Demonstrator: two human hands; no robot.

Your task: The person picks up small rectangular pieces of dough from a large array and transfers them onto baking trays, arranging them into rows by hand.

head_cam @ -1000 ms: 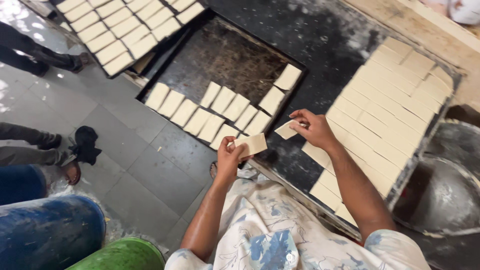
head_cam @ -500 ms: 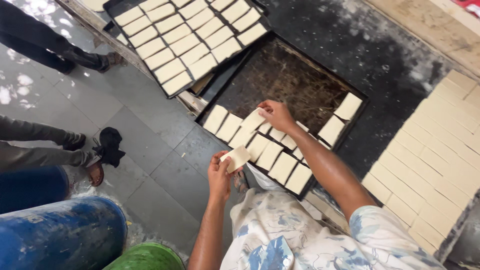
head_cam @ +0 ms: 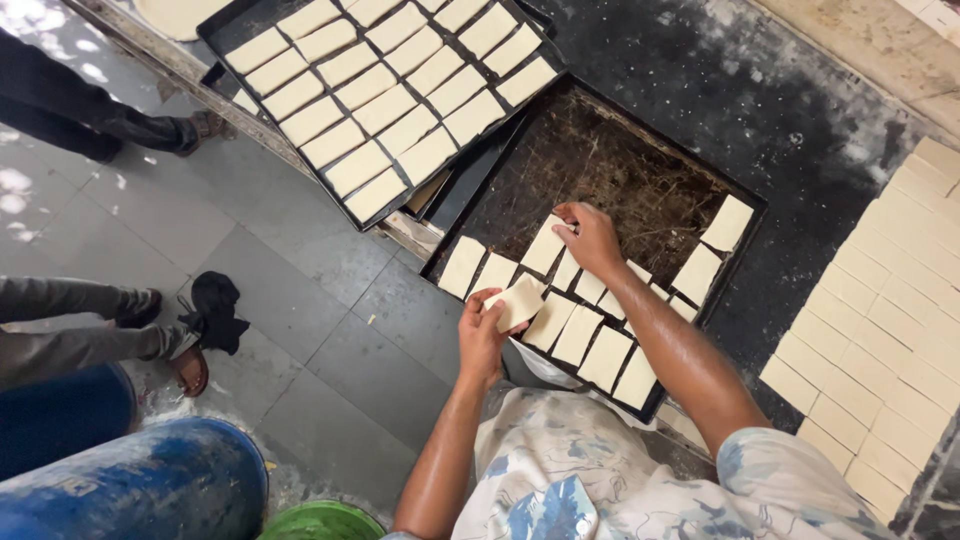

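Observation:
A dark, stained baking tray lies in front of me with pale rectangular dough pieces laid in rows along its near side. My right hand reaches into the tray and presses a dough piece down at the start of a second row. My left hand hovers over the tray's near edge and holds another flat dough piece. Two more pieces lie at the tray's right side.
A second black tray full of dough pieces sits to the upper left, stacked over others. A large sheet of cut dough covers the dark counter at right. Other people's legs, a blue drum and a green bucket stand on the tiled floor.
My right hand has gone from the cut dough sheet into the tray and now sets a piece down. The view has swung left. My left hand keeps its piece.

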